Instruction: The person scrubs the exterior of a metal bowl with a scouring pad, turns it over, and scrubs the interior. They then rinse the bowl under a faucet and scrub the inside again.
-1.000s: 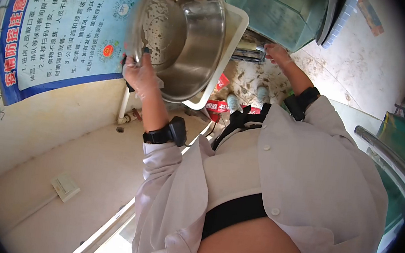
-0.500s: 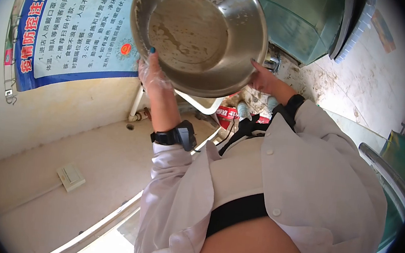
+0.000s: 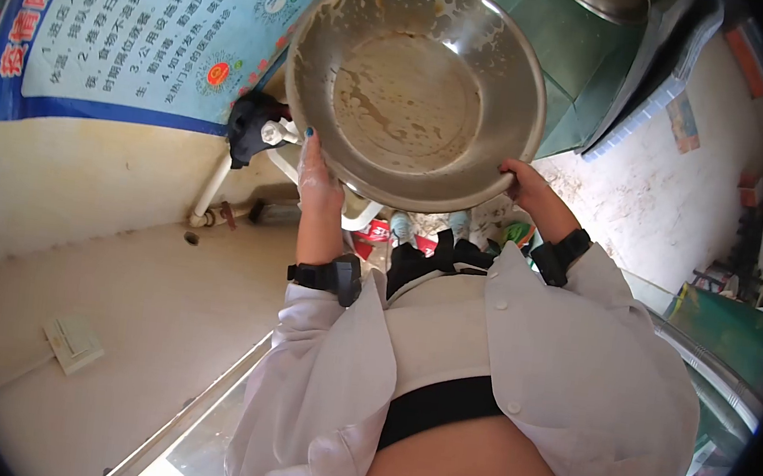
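A wide metal basin hangs in the air in front of me, its inside facing my camera. Brownish wet residue coats its bottom and upper wall. My left hand, in a thin clear plastic glove, grips the basin's lower left side with the thumb up along the outside rim. On the lower right, my right hand is closed over the rim, thumb on the edge. The fingers beneath the basin are hidden on both sides.
A blue and white notice covers the wall at left. Beside the basin's left edge is a black bag-like thing. Glass panels stand behind the basin at right. Below it, my shoes show near red printed material.
The basin, held in both hands, has shifted to the right and slightly down in view. The black thing beside the wall and a round metal lid-like object at the top have come into sight.
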A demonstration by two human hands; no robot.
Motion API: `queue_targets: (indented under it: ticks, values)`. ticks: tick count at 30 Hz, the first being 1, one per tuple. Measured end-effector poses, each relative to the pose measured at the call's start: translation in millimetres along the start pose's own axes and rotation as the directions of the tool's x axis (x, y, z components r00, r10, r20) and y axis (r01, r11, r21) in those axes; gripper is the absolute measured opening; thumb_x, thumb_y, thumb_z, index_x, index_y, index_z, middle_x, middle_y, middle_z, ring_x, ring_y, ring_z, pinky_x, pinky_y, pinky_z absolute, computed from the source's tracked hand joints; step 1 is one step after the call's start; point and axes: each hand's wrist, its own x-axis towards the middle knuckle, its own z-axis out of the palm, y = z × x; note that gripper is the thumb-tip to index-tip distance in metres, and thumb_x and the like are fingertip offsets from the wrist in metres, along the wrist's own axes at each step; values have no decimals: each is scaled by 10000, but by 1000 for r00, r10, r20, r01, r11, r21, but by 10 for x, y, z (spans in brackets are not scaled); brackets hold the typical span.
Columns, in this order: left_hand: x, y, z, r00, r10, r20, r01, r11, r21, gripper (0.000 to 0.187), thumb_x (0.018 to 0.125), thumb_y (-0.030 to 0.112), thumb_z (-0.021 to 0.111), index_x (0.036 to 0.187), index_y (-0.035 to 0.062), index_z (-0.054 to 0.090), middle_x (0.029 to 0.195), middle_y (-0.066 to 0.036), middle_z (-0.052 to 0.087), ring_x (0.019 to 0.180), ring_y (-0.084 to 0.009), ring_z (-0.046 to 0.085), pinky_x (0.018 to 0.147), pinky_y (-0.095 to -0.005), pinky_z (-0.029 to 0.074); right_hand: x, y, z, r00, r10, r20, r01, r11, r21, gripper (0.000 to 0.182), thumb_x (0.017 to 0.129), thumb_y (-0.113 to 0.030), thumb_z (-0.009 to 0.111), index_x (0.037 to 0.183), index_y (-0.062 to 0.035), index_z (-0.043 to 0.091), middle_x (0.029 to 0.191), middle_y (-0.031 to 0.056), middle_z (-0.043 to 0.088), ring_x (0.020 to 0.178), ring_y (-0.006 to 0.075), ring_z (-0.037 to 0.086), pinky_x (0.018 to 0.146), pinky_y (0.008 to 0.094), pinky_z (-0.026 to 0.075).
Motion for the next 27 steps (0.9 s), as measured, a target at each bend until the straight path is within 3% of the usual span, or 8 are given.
queue_targets:
  ticks: [5, 7, 8, 10, 12, 17, 20, 27]
  values:
    - [272, -169, -407, 966, -258, -7, 257, 964, -69, 398, 850, 349, 415, 1128, 65, 427, 1107, -90, 496, 961, -223, 506, 796, -367, 423, -41, -105, -209, 997, -33, -66, 24, 989, -144, 111, 631, -135, 557, 716, -78, 512, 589, -1, 474, 469, 114, 441, 408, 216, 341]
    - [395, -235, -645, 924, -358, -133, 380, 835, 399, 340, 851, 321, 408, 1073, 68, 456, 1067, -86, 517, 897, -217, 534, 740, -338, 441, -123, -147, -185, 993, -67, -97, 49, 982, -182, 95, 629, -141, 553, 689, -81, 509, 570, -2, 464, 454, 110, 426, 395, 212, 321]
    - [433, -210, -745, 922, -364, -130, 385, 842, 379, 340, 851, 321, 408, 1073, 68, 456, 1067, -86, 517, 897, -217, 534, 740, -338, 441, -171, -180, -171, 988, -81, -135, 53, 978, -201, 91, 631, -139, 549, 685, -76, 508, 573, 2, 466, 454, 111, 428, 395, 214, 324]
    - [508, -123, -961, 999, -37, -24, 38, 434, 900, 333, 806, 287, 474, 1029, 41, 464, 1005, -98, 537, 841, -239, 548, 697, -328, 442, -271, -227, -113, 979, -99, -178, 56, 971, -232, 89, 634, -137, 544, 680, -71, 507, 577, 7, 468, 454, 113, 429, 395, 215, 326]
    - [532, 57, -1011, 826, 558, 81, -7, -135, 991, 412, 741, 266, 549, 1046, 10, 441, 966, -141, 534, 848, -281, 541, 700, -349, 434, -380, -253, -9, 970, -134, -201, 69, 951, -303, 108, 639, -138, 539, 696, -52, 507, 553, 13, 457, 424, 117, 415, 380, 223, 324]
    - [874, 321, -1078, 808, 535, 245, -155, -209, 966, 508, 692, 283, 603, 1058, -22, 427, 904, -231, 542, 856, -341, 531, 736, -394, 414, -259, -253, -81, 965, -175, -196, 80, 905, -418, 126, 640, -140, 543, 695, -34, 505, 527, 18, 445, 391, 123, 398, 362, 236, 323]
    - [955, 359, -909, 831, 520, 197, -220, -18, 975, 470, 710, 303, 582, 992, -47, 443, 854, -232, 550, 839, -355, 533, 746, -380, 419, -181, -264, -108, 959, -200, -202, 98, 900, -425, 138, 636, -140, 551, 694, -25, 504, 529, 23, 447, 394, 123, 399, 360, 238, 321]
    - [1106, 538, -894, 896, 309, 318, -211, -334, 919, 296, 710, 174, 570, 956, 44, 471, 880, -186, 541, 846, -336, 539, 744, -383, 429, -93, -239, -209, 968, -167, -189, 90, 929, -360, 192, 643, -136, 548, 778, -7, 501, 601, 44, 495, 466, 148, 486, 426, 243, 423]
